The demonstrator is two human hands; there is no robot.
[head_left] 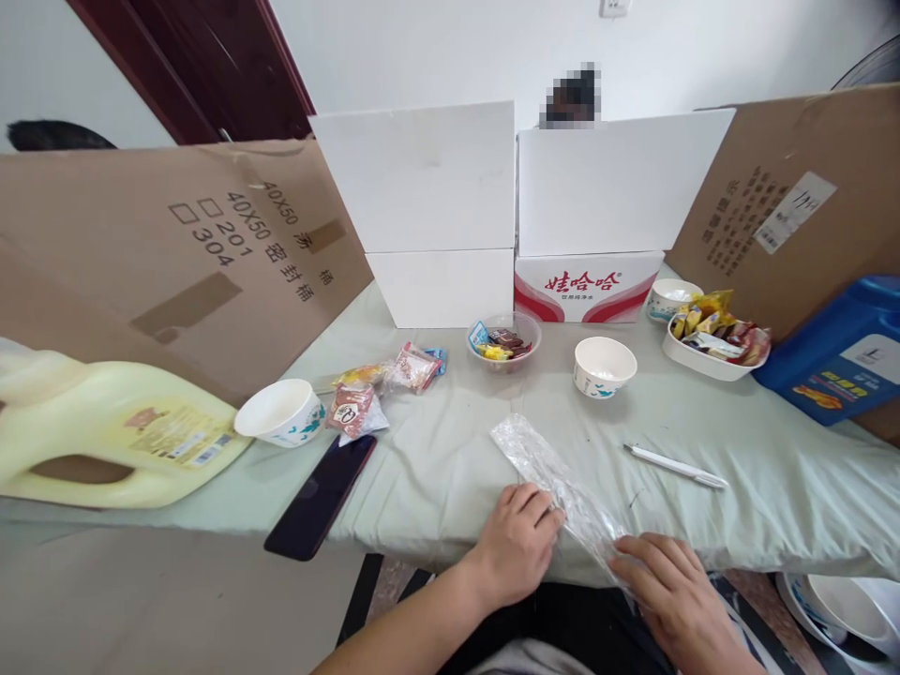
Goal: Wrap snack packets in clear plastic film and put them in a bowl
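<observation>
The left hand [517,534] bends its fingers close together onto the edge of a clear plastic strip [580,511]; the right hand [665,586], loosely curved and partly spread, has its fingertips on the strip's near end. The thumbs are mostly hidden, so I cannot tell whether either hand pinches or merely presses. Glossy and crinkled, the strip slants across the table's near edge, its lower end lost beneath the right hand.

Soft creases run through the pale green cloth [436,469]. A flat, shiny black phone [322,497] lies left of the hands, a slim white pen [675,466] to the right. The pale yellow plastic jug [141,431] is cut off by the left border; beside it are a round paper bowl [277,412] and crumpled snack packets [352,411], overlapping one another.

Farther back, a see-through bowl [529,330] holds wrapped sweets, partly covering each other. Smooth white cartons [436,178] stand behind, flanked by brown cardboard panels [105,225]. Beyond, a person's head [573,98] is pixelated and mostly hidden.
</observation>
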